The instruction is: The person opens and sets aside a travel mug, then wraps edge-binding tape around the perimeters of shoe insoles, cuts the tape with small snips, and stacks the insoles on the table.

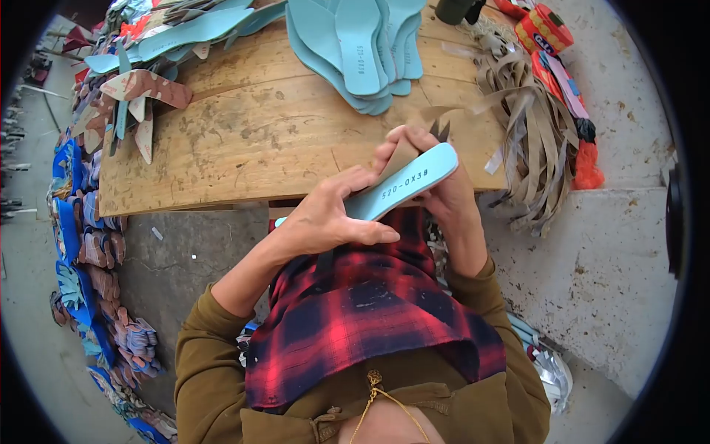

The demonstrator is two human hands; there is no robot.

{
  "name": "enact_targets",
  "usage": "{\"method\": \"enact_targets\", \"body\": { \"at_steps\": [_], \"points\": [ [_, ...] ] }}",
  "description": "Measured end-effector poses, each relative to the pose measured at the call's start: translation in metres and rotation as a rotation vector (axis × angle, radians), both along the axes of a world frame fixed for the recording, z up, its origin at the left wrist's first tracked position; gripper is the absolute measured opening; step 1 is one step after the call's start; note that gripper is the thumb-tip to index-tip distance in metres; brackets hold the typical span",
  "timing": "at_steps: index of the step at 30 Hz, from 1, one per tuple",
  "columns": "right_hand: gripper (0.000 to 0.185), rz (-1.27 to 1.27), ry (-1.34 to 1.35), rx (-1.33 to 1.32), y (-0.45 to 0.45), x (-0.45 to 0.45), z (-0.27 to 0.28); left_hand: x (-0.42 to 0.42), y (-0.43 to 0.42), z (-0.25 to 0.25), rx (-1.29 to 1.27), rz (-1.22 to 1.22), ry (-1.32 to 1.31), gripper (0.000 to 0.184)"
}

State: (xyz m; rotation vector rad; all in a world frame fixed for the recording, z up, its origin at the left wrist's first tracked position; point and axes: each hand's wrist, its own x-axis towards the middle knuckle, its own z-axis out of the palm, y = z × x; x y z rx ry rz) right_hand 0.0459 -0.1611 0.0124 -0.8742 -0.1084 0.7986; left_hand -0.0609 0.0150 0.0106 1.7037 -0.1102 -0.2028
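Note:
A light blue shoe insole (403,185) stamped "520-0X38" is tilted between my hands above the front edge of the table. My left hand (322,214) is closed around its middle, thumb on the near side and fingers on the far side. Around the insole's far right end, my right hand (447,189) is curled, with its fingertips pinching a tan strip (399,157) that lies along the insole's far edge. Two dark pointed tips (439,131), like scissor blades, stick out beyond the right fingers; their handle is hidden.
Stacks of blue insoles (359,48) lie on the wooden table (237,140). More insoles and patterned pieces (148,89) are at its left. Tan strips (536,133) hang over the right edge, near a red container (543,29). Bundled shoe parts (100,248) line the floor at left.

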Motion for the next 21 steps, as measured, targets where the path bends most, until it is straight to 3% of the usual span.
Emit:
{"method": "enact_targets", "body": {
  "at_steps": [2, 3, 7, 10, 12, 14, 15, 16, 18, 19, 21],
  "points": [
    [0.044, -0.053, -0.283, -0.447, -0.009, 0.005, -0.008, -0.003, -0.005, 0.011, -0.034, -0.075, 0.108, 0.072],
    [0.037, -0.09, -0.177, -0.349, -0.015, 0.007, -0.009, -0.004, -0.003, 0.009, -0.056, -0.098, 0.135, 0.072],
    [0.029, -0.271, -0.156, -0.322, -0.02, -0.03, 0.013, -0.008, -0.01, -0.024, 0.107, 0.019, -0.08, 0.07],
    [0.031, -0.605, 0.199, 0.055, 0.001, -0.03, -0.024, 0.001, -0.039, -0.042, 0.576, 0.154, -0.295, 0.069],
    [0.031, -0.418, 0.134, 0.223, -0.014, -0.016, -0.032, 0.0, -0.047, -0.044, 0.448, 0.081, -0.315, 0.059],
    [0.03, -0.272, 0.034, 0.278, -0.029, -0.01, -0.03, 0.014, -0.017, -0.018, -0.067, -0.241, 0.358, 0.048],
    [0.031, -0.227, 0.048, 0.366, -0.034, -0.008, -0.031, 0.018, -0.005, -0.021, -0.246, -0.282, 0.461, 0.04],
    [0.031, -0.194, 0.047, 0.377, -0.032, -0.008, -0.032, 0.015, -0.004, -0.022, -0.22, -0.336, 0.283, 0.038],
    [0.032, -0.131, 0.044, 0.403, -0.03, -0.009, -0.036, 0.009, -0.01, -0.026, -0.058, -0.428, 0.287, 0.037],
    [0.034, -0.133, 0.078, 0.456, -0.03, -0.009, -0.04, 0.0, -0.022, -0.035, 0.049, -0.266, -0.021, 0.039],
    [0.034, -0.122, 0.056, 0.429, -0.03, -0.012, -0.039, -0.014, -0.023, -0.039, 0.318, -0.251, -0.091, 0.039]
  ]
}}
